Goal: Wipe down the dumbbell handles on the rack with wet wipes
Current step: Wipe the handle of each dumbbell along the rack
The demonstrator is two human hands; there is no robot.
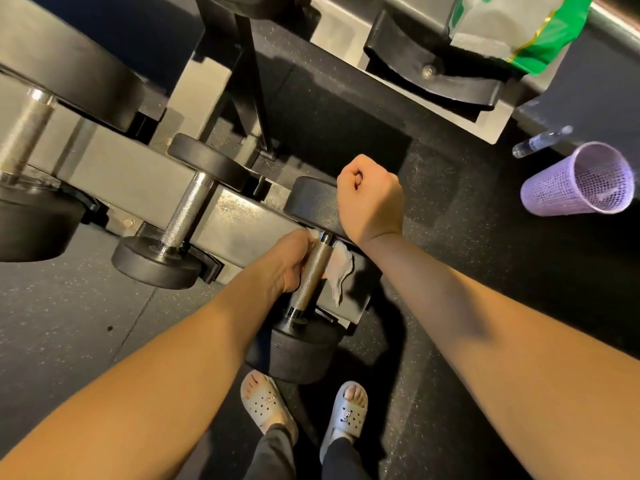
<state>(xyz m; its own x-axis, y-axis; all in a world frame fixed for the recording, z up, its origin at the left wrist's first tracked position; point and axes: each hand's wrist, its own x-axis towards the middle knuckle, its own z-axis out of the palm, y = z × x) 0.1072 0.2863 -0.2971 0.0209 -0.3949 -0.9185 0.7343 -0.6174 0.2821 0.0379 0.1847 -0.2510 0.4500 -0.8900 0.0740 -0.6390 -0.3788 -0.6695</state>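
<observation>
A dumbbell lies on the lower shelf of the grey rack (221, 233), its knurled steel handle (311, 275) running towards me between two black heads. My left hand (291, 261) reaches under the handle and holds a white wet wipe (341, 268) against it; the wipe hangs out on the handle's right side. My right hand (370, 199) is a closed fist resting on the far black head (311, 202), with nothing visible inside it. A second dumbbell (187, 209) sits to the left on the same shelf.
A purple mesh bin (578, 181) lies tipped on the dark rubber floor at right, a plastic bottle (540, 140) beside it. A green and white packet (512, 29) rests on the upper shelf. Larger dumbbells (24, 133) fill the far left. My feet in sandals (304, 407) stand below the rack.
</observation>
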